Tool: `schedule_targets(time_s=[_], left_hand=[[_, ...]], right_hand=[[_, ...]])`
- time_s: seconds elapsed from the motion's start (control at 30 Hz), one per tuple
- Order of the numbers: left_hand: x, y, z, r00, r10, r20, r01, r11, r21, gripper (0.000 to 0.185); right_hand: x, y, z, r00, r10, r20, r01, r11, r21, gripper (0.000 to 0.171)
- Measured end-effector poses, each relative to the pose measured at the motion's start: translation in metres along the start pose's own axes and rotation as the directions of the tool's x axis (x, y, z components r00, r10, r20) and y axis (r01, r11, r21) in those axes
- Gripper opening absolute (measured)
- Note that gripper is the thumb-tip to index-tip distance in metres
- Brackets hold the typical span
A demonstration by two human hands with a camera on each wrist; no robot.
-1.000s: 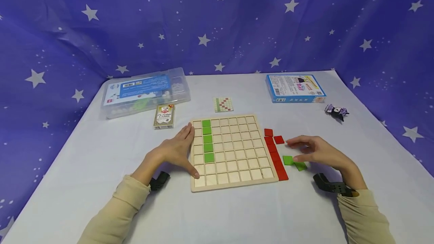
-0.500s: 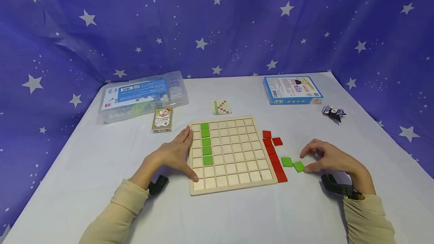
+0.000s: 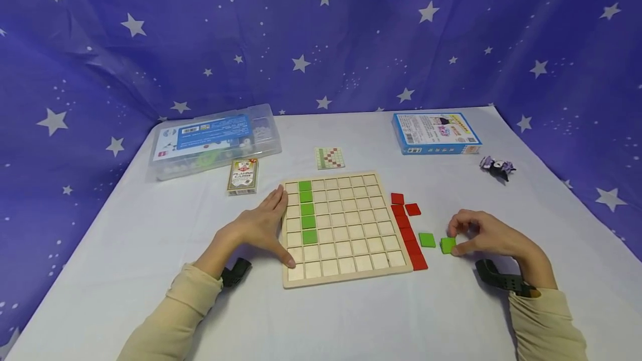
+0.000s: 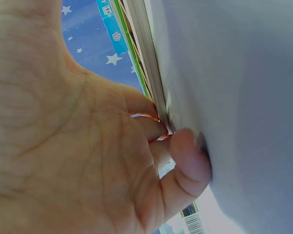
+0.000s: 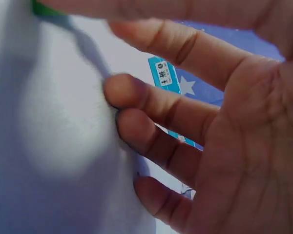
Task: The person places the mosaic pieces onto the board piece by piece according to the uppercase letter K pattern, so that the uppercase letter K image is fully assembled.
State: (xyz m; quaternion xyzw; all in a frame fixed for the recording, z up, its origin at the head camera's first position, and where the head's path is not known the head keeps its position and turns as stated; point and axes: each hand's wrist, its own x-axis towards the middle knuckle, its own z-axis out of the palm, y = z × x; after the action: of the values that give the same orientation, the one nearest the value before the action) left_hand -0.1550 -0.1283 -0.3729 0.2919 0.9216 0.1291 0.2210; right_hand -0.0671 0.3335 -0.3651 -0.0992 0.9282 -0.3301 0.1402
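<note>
Purple cloth (image 3: 281, 15) with white stars hangs behind the table with white cover (image 3: 351, 322). On it lies the square light-wooden grid board (image 3: 341, 234), whose left edge the left hand (image 3: 257, 228) touches with fingers spread. To the right of this board are two green square tiles; the outer green tile (image 3: 446, 245), having no long axis, lies just left of the right hand (image 3: 486, 235), which is nearer. Its grip is narrow, thumb touching the tile; whether it pinches, one cannot tell.
</note>
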Motion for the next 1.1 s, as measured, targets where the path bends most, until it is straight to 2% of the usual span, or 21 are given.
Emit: schedule_targets(time_s=[0.1, 0.3, 0.43, 0.57, 0.67, 0.73, 0.83, 1.0, 1.1], left_hand=[[0.000, 0.001, 0.000, 1.000, -0.003, -0.001, 0.003, 1.000, -0.004, 0.147], [0.000, 0.001, -0.001, 1.000, 0.000, -0.003, 0.000, 1.000, 0.000, 0.149], [-0.001, 0.002, -0.002, 1.000, -0.002, -0.002, 0.002, 1.000, -0.001, 0.149], [-0.001, 0.003, -0.003, 1.000, -0.009, 0.004, 0.009, 1.000, 0.005, 0.148], [0.000, 0.003, -0.002, 1.000, -0.002, -0.002, 0.002, 1.000, 0.003, 0.148], [-0.001, 0.003, -0.003, 1.000, -0.001, -0.006, 0.001, 1.000, -0.001, 0.148], [-0.001, 0.003, -0.002, 1.000, 0.001, -0.008, -0.001, 1.000, 0.001, 0.148], [0.000, 0.002, -0.002, 1.000, -0.001, 0.007, 0.001, 1.000, 0.007, 0.148], [0.000, 0.002, -0.002, 1.000, -0.002, 0.007, 0.002, 1.000, 0.009, 0.148]], right_hand=[[0.001, 0.001, -0.001, 1.000, -0.019, 0.014, 0.019, 1.000, 0.002, 0.022], [0.002, 0.003, -0.001, 1.000, -0.030, -0.002, 0.030, 0.999, -0.014, 0.007], [0.002, 0.003, -0.002, 1.000, -0.025, -0.019, 0.025, 0.999, -0.031, 0.005], [0.003, 0.002, -0.002, 0.992, 0.099, -0.074, -0.104, 0.993, -0.058, 0.019], [0.004, -0.001, -0.004, 0.969, 0.213, -0.127, -0.221, 0.974, -0.055, 0.037], [0.005, -0.003, -0.003, 0.955, 0.254, -0.156, -0.263, 0.964, -0.041, 0.045], [0.007, -0.007, -0.002, 0.944, 0.279, -0.173, -0.281, 0.960, 0.014, 0.050], [0.011, -0.014, 0.004, 0.950, 0.266, -0.166, -0.252, 0.962, 0.103, 0.047], [0.013, -0.016, 0.007, 0.952, 0.242, -0.188, -0.216, 0.965, 0.150, 0.041]])
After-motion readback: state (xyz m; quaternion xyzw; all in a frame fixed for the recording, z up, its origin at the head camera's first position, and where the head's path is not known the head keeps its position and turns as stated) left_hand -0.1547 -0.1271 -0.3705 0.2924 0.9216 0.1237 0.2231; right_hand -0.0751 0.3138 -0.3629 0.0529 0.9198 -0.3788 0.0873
